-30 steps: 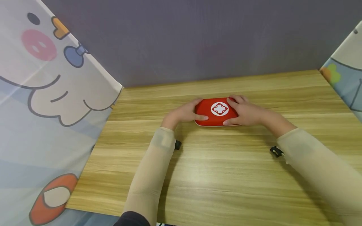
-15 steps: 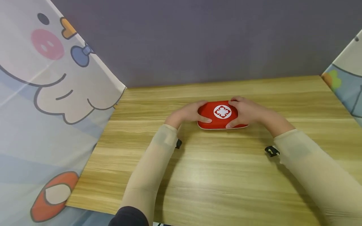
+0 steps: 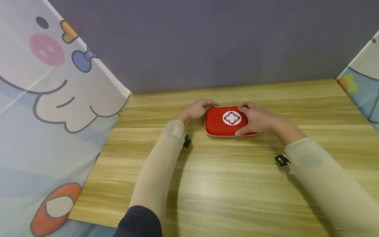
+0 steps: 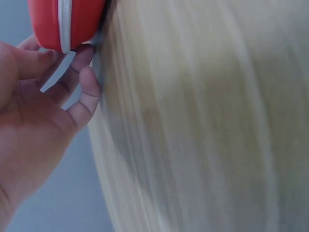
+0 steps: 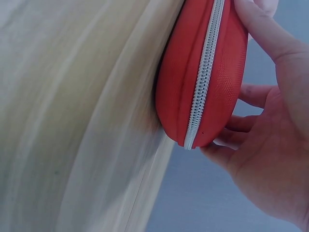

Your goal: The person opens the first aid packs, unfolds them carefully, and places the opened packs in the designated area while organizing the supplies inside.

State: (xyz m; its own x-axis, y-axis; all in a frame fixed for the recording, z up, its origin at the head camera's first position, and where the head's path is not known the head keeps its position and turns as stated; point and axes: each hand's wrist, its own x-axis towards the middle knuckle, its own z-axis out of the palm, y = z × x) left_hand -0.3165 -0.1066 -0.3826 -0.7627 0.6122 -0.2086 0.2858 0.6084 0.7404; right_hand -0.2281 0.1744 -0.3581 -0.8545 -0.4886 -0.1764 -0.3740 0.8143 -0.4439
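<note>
A red zippered first-aid case (image 3: 213, 125) with a white cross emblem lies flat on the wooden table. My right hand (image 3: 259, 118) grips its right end, thumb across the top near the front edge and fingers at the back. In the right wrist view, the white zipper (image 5: 205, 72) runs along the closed side of the case, with that hand around its end. My left hand (image 3: 197, 109) is at the back left corner. The left wrist view shows its loosely curled fingers (image 4: 89, 96) and thumb right by the zipper's end, with a small dark piece between them.
The wooden table (image 3: 225, 184) extends in front of the case and to both sides. A grey panel (image 3: 207, 46) rises behind it, and a cartoon-printed cloth (image 3: 17, 138) hangs at the left. Small black devices (image 3: 282, 160) sit at both wrists, beside the sleeves.
My left hand has let go of the case's left end, its thumb coming off the top, and shifted to the back left corner. The right hand keeps its grip.
</note>
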